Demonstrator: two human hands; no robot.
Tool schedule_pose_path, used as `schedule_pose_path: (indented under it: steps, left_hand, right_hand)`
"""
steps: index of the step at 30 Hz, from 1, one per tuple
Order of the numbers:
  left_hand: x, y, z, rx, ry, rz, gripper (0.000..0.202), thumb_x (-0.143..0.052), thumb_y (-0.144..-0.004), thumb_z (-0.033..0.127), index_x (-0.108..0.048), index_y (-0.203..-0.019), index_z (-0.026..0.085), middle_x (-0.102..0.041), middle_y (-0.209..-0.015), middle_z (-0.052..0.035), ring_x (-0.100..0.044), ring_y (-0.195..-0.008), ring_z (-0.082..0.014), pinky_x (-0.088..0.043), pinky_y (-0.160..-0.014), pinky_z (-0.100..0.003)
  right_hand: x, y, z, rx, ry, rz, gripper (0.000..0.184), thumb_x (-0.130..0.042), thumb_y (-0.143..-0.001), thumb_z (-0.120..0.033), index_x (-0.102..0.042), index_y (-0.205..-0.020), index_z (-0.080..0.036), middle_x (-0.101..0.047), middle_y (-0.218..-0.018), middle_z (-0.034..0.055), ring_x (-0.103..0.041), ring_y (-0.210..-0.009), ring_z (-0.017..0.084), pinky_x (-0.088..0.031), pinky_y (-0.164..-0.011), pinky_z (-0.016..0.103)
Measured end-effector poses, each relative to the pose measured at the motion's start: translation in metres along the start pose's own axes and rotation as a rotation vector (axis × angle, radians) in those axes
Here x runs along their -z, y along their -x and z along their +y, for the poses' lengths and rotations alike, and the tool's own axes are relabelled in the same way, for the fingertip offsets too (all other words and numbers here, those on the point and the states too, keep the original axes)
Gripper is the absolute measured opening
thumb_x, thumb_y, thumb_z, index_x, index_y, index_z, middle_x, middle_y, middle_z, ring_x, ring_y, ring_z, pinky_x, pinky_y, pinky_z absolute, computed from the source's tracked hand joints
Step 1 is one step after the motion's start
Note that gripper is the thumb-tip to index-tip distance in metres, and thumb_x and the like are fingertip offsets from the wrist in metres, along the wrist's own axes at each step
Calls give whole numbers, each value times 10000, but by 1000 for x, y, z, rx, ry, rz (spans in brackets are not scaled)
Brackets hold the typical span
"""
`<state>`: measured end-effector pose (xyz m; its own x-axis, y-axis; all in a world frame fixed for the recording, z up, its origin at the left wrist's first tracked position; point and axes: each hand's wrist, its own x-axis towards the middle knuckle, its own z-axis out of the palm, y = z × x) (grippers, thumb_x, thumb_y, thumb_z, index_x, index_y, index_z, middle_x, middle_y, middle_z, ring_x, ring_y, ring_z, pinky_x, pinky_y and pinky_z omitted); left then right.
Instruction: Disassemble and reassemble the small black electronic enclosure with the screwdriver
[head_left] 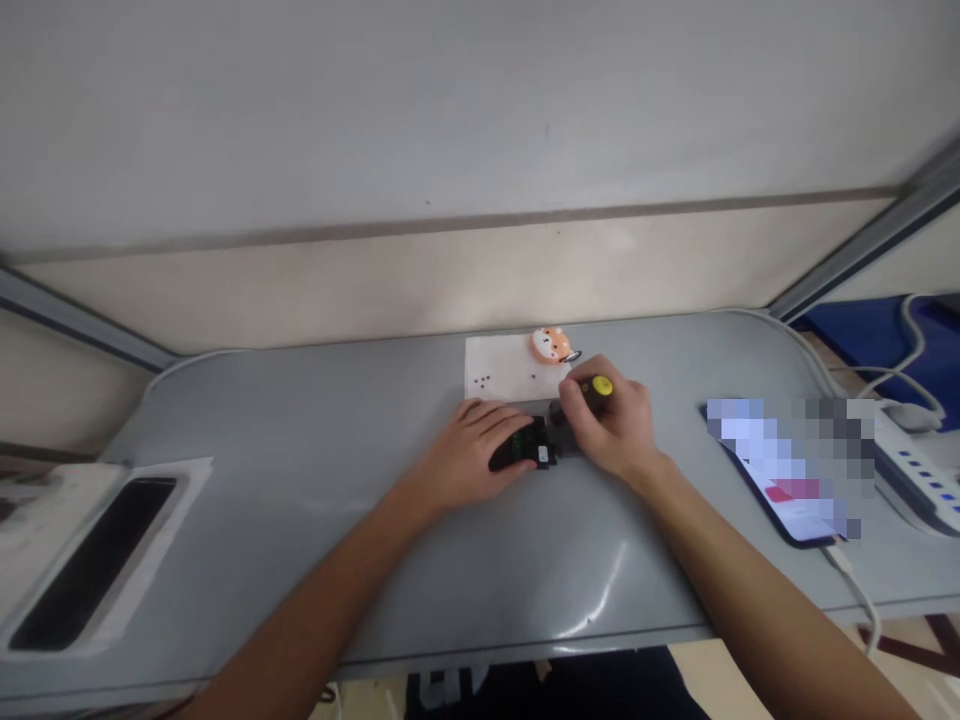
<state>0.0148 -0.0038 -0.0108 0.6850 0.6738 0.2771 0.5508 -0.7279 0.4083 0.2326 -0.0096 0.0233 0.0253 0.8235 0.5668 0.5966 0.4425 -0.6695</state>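
Observation:
My left hand (472, 452) lies over a small black device (525, 447) on the grey table (300, 500), fingers curled on it and pressing it down. My right hand (613, 425) is closed around a screwdriver with a yellow-capped black handle (598, 388), its tip pointing down at the black device. Just behind my hands lies a white sheet (499, 368) with a few tiny dark screws (483, 381) on it. An orange and white cartoon animal figure (551, 344) sits at the sheet's far right corner.
A phone (787, 490) with a lit screen lies at the right, a cable running off the table's front edge. A white power strip (915, 465) and cables sit at the far right. At the left is a white holder with a dark slot (90, 560). A wall rises behind the table.

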Motion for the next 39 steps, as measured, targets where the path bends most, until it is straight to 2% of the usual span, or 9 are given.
schedule_pose_path:
  steps: [12,17,24,28,31,33,36,39]
  left_hand:
    - [0,1,0,-10,15,7,346,-684,-962,390,-640,-1267,232,-715,-1307,-53,-642,-1243,-254,-455,-1098,-448]
    - [-2,1,-1,-5,16,22,376,-697,-952,379,-635,-1293,235,-701,-1337,-57,-627,-1264,-261,-468,-1115,-458]
    - [-4,2,-3,-2,3,13,421,-700,-948,384,-611,-1334,241,-689,-1350,-66,-620,-1274,-269,-479,-1124,-477]
    - [-5,3,-6,-14,-22,-6,491,-731,-928,438,-597,-1356,238,-673,-1365,-87,-610,-1284,-284,-477,-1128,-491]
    - [-8,3,-7,-2,-13,-1,495,-741,-926,431,-601,-1356,230,-663,-1380,-91,-597,-1298,-287,-471,-1136,-490]
    - [-10,1,-5,24,-6,5,465,-736,-932,419,-613,-1338,228,-665,-1374,-89,-587,-1305,-290,-463,-1144,-498]
    - [-12,-1,-1,62,-6,16,412,-727,-941,406,-626,-1302,235,-674,-1347,-80,-580,-1304,-292,-461,-1137,-513]
    - [-11,-2,2,72,4,2,380,-745,-931,394,-636,-1258,235,-693,-1297,-67,-590,-1283,-286,-469,-1122,-503]
  right_hand:
    - [-2,2,0,-106,-60,-60,224,-614,-957,-413,-541,-835,-239,-574,-609,-39,-492,-504,114,-401,-525,242]
    - [0,-1,-1,-142,-95,-167,228,-617,-959,-423,-526,-855,-242,-569,-641,-39,-481,-536,120,-398,-552,255]
    - [6,-6,-5,-122,-188,-337,227,-591,-980,-420,-511,-871,-238,-548,-725,-23,-494,-635,138,-406,-621,285]
    - [9,-9,-6,-87,-305,-427,132,-592,-977,-313,-566,-881,-227,-574,-768,-13,-528,-700,145,-412,-655,295]
    - [8,-13,-7,-25,-503,-404,120,-556,-973,-207,-627,-877,-212,-616,-869,16,-581,-837,159,-449,-784,317]
    - [4,-16,-9,-57,-691,-383,133,-558,-982,-214,-668,-907,-212,-636,-925,30,-604,-905,169,-460,-844,333]
    - [-6,-19,-11,-245,-900,-430,128,-618,-992,-338,-700,-1009,-241,-614,-796,-1,-590,-765,153,-452,-711,307]
    - [-18,-23,-10,-362,-910,-450,242,-671,-955,-482,-706,-1034,-256,-434,-611,-58,-403,-562,120,-326,-551,279]
